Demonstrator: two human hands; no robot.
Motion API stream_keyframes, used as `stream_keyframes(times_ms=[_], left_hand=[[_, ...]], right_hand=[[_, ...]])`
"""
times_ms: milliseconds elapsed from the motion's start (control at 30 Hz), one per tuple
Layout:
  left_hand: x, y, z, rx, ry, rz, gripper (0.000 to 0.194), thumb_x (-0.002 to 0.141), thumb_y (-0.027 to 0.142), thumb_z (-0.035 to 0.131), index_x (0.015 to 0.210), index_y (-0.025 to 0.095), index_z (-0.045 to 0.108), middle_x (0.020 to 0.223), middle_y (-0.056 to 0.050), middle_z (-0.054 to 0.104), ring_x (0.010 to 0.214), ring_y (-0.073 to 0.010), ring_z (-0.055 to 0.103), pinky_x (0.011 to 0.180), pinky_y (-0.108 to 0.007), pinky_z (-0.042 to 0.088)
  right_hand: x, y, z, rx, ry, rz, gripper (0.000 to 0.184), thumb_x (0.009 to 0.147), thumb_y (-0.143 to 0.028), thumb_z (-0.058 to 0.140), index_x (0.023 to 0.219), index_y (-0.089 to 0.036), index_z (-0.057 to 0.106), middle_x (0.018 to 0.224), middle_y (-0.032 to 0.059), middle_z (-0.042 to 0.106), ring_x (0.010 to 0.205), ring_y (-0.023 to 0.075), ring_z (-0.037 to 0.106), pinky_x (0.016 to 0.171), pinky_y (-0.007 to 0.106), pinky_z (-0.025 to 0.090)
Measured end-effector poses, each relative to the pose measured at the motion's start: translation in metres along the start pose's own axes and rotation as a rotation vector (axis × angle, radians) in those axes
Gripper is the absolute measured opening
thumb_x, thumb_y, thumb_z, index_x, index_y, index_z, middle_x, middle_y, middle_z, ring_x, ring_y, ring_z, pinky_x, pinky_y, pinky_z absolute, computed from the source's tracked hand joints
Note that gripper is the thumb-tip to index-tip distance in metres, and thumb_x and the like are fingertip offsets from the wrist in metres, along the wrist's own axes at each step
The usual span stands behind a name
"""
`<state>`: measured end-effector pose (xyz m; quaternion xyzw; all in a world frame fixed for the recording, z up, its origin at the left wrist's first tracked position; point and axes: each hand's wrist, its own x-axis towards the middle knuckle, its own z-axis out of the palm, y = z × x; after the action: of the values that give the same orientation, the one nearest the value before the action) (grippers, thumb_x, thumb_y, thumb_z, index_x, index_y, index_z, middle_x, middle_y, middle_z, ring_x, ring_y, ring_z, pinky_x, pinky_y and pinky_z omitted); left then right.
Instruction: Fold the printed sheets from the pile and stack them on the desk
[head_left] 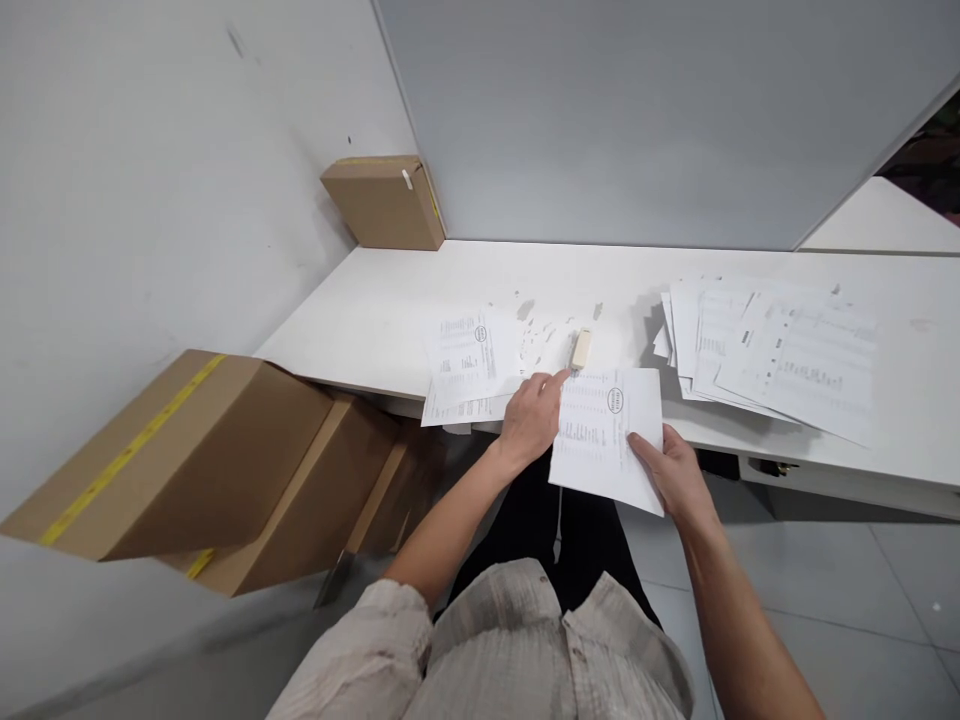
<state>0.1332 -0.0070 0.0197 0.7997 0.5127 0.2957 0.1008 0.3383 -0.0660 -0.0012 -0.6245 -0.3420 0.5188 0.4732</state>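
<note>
Two hands: right hand (675, 470) pinches the printed paper (596, 455); left hand (534, 415) covers its left edge, can't tell if gripping.
Paper spot: over the desk's (367, 315) front edge.
Cream block (581, 350): 12 o'clock, just beyond.
Sheets (465, 365): 10 o'clock.
Paper pile (780, 360): 2 o'clock.
Cardboard boxes (202, 450): 9 o'clock.

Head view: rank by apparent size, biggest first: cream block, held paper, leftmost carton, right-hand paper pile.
1. Leftmost carton
2. Right-hand paper pile
3. Held paper
4. Cream block

Apparent size only; nearness may affect it.
</note>
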Motion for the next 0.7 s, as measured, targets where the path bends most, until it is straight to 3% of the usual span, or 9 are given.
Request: stream_keyframes(times_ms=[100,233,567,700], left_hand=[[0.023,-0.004,0.015,0.096,-0.056,-0.008,0.051,0.089,0.008,0.024,0.136,0.022,0.039,0.102,-0.011,0.052,0.081,-0.0190,0.050,0.065,-0.029,0.041],[0.033,-0.007,0.027,0.130,-0.091,-0.052,0.053,0.087,0.004,0.023,0.130,0.023,0.048,0.096,-0.010,0.051,0.077,-0.0185,0.047,0.066,-0.030,0.040],[0.032,-0.001,0.029,0.164,-0.117,-0.078,0.055,0.085,0.002,0.022,0.130,0.021,0.048,0.090,-0.011,0.051,0.079,-0.0213,0.046,0.067,-0.033,0.039],[0.026,-0.004,0.019,0.166,-0.065,-0.059,0.054,0.087,0.005,0.025,0.134,0.024,0.043,0.097,-0.011,0.053,0.082,-0.0212,0.048,0.069,-0.032,0.040]], right_hand=[[-0.001,-0.003,0.002,0.006,0.023,0.018,0.037,0.070,-0.037,0.068,0.102,-0.020,0.058,0.103,0.0087,0.070,0.084,0.0274,0.068,0.071,0.039,0.056],[-0.004,-0.006,0.003,-0.009,0.035,0.027,0.037,0.070,-0.037,0.068,0.102,-0.020,0.058,0.104,0.0093,0.070,0.085,0.0277,0.068,0.070,0.038,0.056],[-0.003,0.002,0.003,0.004,0.028,-0.010,0.038,0.072,-0.037,0.067,0.105,-0.021,0.058,0.107,0.0077,0.069,0.089,0.0261,0.067,0.077,0.039,0.055],[-0.014,0.002,-0.001,-0.084,0.055,-0.025,0.041,0.071,-0.037,0.066,0.107,-0.020,0.058,0.109,0.0090,0.068,0.094,0.0282,0.065,0.076,0.040,0.055]])
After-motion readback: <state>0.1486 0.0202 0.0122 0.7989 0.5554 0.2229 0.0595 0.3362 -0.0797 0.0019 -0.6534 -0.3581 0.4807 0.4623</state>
